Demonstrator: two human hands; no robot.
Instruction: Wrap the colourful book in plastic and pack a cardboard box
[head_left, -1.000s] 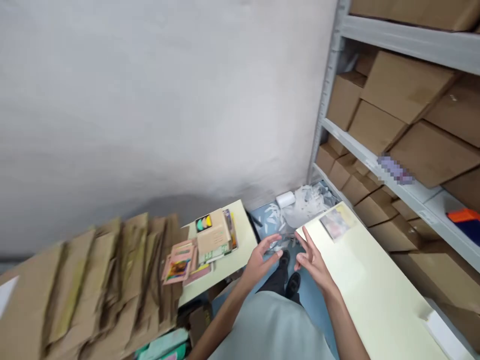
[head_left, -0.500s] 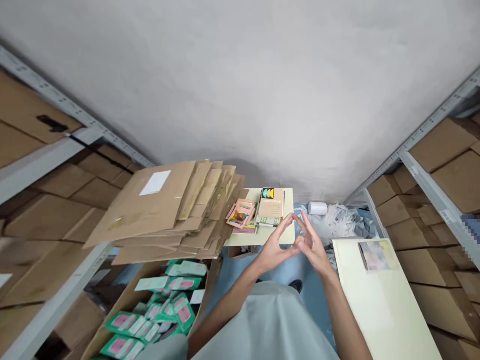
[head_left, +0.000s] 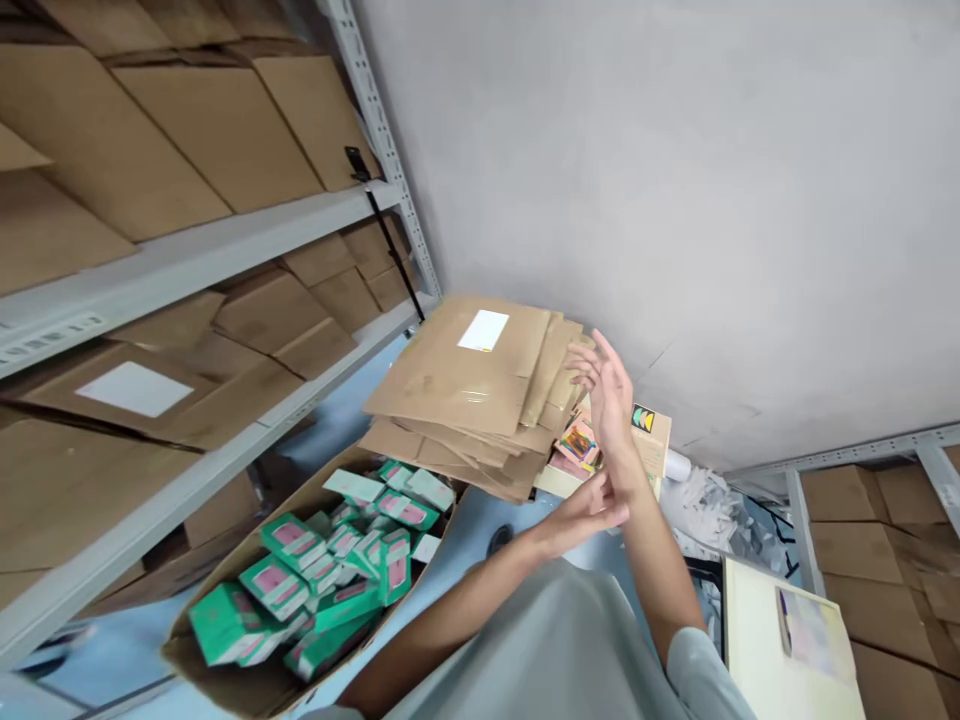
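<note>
My right hand (head_left: 606, 392) is raised with fingers stretched and apart, holding nothing, just in front of a fanned stack of flat brown cardboard mailers (head_left: 472, 390). My left hand (head_left: 583, 508) lies lower, fingers extended, its tips against my right wrist; it also holds nothing. Behind the hands a small pale table carries colourful cards (head_left: 577, 442) and a tan box with a coloured logo (head_left: 649, 428).
An open carton of green and pink packets (head_left: 330, 570) sits on the blue floor at lower left. Grey metal shelving (head_left: 187, 250) with cardboard boxes fills the left. A pale yellow table (head_left: 757, 650) stands at lower right, white paper scraps (head_left: 712, 510) behind it.
My view has swung left, from the right shelving to the left shelving and the carton. My right hand has risen toward the mailer stack; my left hand now touches the right wrist.
</note>
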